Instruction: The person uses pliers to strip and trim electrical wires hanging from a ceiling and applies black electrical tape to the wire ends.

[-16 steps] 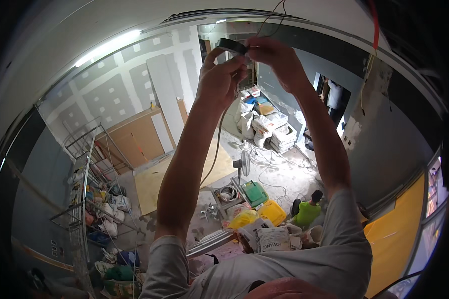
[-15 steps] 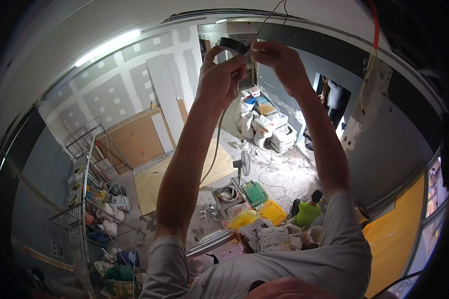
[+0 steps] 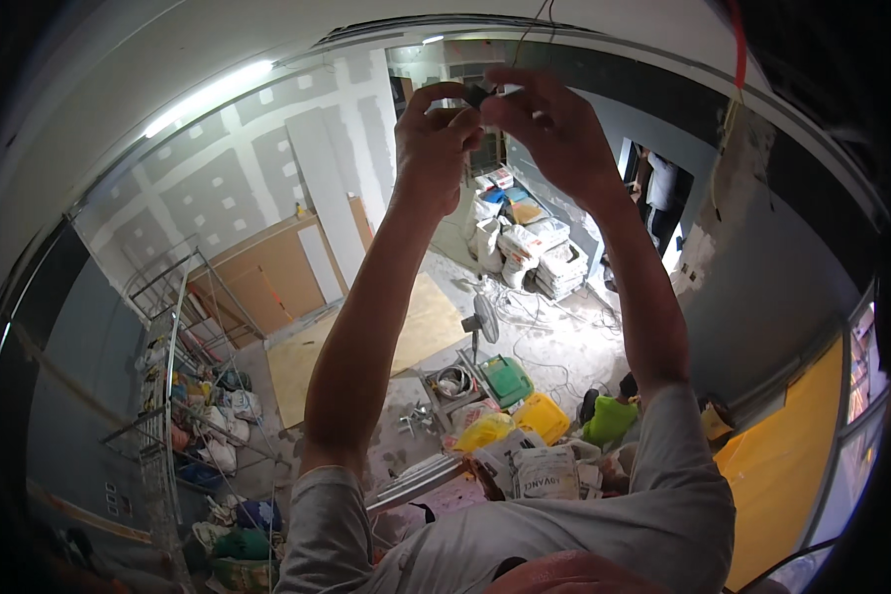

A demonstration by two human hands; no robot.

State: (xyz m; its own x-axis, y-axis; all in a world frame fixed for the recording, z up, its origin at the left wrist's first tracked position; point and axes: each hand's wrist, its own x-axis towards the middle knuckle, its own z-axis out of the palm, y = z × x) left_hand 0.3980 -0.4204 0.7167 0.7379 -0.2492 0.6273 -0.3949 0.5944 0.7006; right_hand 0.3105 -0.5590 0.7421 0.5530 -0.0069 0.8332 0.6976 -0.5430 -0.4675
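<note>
Raised high before me, my left hand is closed on a dark object, apparently the black tape roll, now mostly hidden by fingers. My right hand meets it from the right, fingers curled over it; what they pinch is hidden. Thin red and dark wires hang from the ceiling just above both hands.
A person in green is low on the floor at right; another stands in a doorway. Below are metal scaffolding, stacked sacks, a fan, yellow containers, loose cables and a plywood sheet.
My right hand has shifted up and left over the black roll, which is now largely covered. The grey cable below my left hand no longer shows. The person in green is more hidden by my arm.
</note>
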